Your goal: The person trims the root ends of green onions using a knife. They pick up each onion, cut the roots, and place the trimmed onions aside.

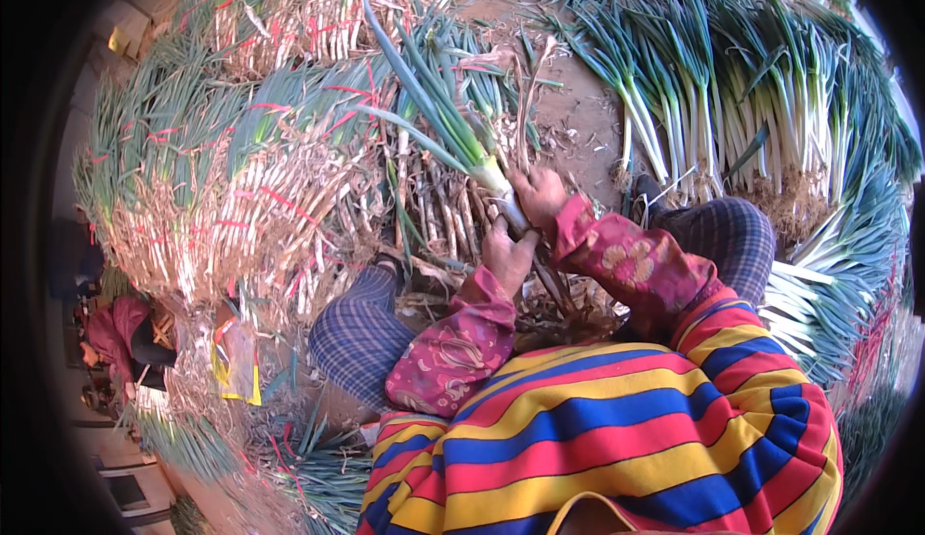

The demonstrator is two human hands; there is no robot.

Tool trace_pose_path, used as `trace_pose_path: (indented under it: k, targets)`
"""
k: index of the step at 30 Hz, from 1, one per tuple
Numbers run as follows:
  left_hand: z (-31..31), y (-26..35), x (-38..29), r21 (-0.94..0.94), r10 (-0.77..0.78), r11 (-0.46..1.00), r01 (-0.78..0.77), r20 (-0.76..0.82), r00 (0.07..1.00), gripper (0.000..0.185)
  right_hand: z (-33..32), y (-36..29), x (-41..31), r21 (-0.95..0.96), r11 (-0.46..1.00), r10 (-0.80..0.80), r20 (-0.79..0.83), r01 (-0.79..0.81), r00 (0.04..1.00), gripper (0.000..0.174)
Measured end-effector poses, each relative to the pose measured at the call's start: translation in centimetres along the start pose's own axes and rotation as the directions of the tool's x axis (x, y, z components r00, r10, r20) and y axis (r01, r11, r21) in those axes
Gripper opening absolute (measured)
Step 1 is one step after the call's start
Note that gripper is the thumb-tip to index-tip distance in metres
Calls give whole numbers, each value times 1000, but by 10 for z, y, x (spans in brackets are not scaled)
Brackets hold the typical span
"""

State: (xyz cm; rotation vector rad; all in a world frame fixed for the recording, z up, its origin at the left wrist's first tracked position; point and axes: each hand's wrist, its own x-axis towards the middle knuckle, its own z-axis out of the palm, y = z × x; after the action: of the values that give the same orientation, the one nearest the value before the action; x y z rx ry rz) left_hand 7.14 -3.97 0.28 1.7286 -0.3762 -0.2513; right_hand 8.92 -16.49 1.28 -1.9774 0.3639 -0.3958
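A large green onion (495, 177) with long green leaves slants up and to the left in front of me. My left hand (508, 255) is closed around the lower part of its stalk. Higher up, against the stalk's right side, is my right hand (540, 194), fingers curled on the onion; whether they grip the stalk or its loose outer skin is hard to tell. Brown dry sheaths (553, 286) hang below the hands toward my lap. Another withered leaf (530, 94) rises just beyond the right hand. Unpeeled, dirty stalks (441, 206) lie between my legs.
Tied bundles of onions with red bands (209, 224) fill the left side. Clean white-stemmed onions (777, 116) are piled at right, curving down beside my right knee. A yellow-edged plastic bag (236, 362) lies lower left. Leaf scraps litter the dirt floor (589, 112).
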Motion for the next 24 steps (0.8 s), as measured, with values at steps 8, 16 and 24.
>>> trace_pose_path:
  k: [8, 16, 24]
  targets:
    - [-38, -11, -39, -361, -129, 886, 293, 414, 901, 20, -22, 11, -82, -254, 956, -53, 347, 148, 937, 23]
    - [-57, 0, -40, -561, 59, 679, 473, 684, 727, 32, 9, -45, -31, 640, 392, -88, 741, -661, 665, 36]
    - [-94, 68, -41, 202, -335, 942, 268, 519, 786, 37, 22, -45, -59, 677, 587, 290, 337, -445, 896, 24]
